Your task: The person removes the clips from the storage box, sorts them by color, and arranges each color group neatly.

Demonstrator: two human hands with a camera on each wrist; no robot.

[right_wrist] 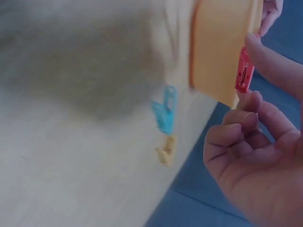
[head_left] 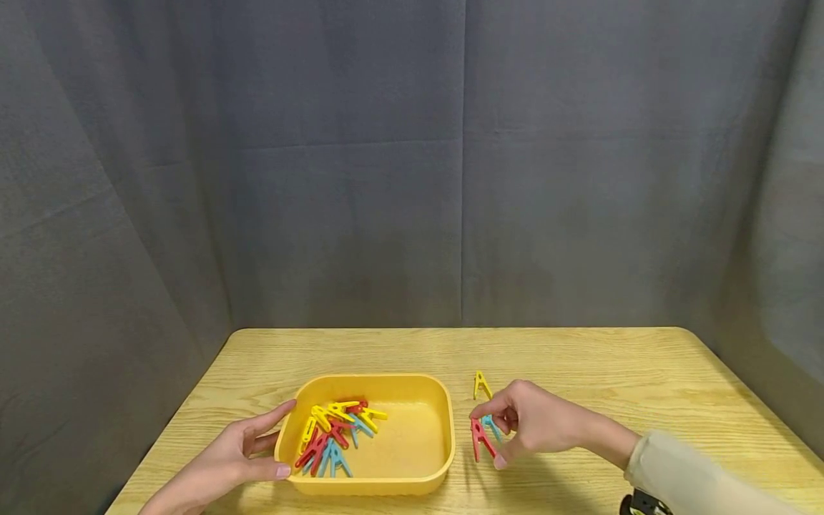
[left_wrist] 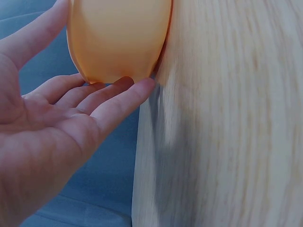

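A yellow plastic tub (head_left: 431, 418) stands on the wooden table (head_left: 611, 365) and holds several red, yellow and blue clothes pegs (head_left: 335, 433). My left hand (head_left: 247, 447) rests against the tub's left end (left_wrist: 118, 42), thumb and fingers straight along its wall. My right hand (head_left: 508, 429) is just right of the tub and pinches a red peg (head_left: 479, 438) (right_wrist: 244, 71) between thumb and forefinger. A blue peg (head_left: 492, 425) (right_wrist: 164, 109) lies by that hand, and a yellow peg (head_left: 481, 385) (right_wrist: 165, 150) lies a little farther back.
A grey cloth backdrop (head_left: 412, 164) hangs behind and around the table. The table's left edge (left_wrist: 139, 156) runs close to my left hand. Bare wood stretches right of my right hand and behind the tub.
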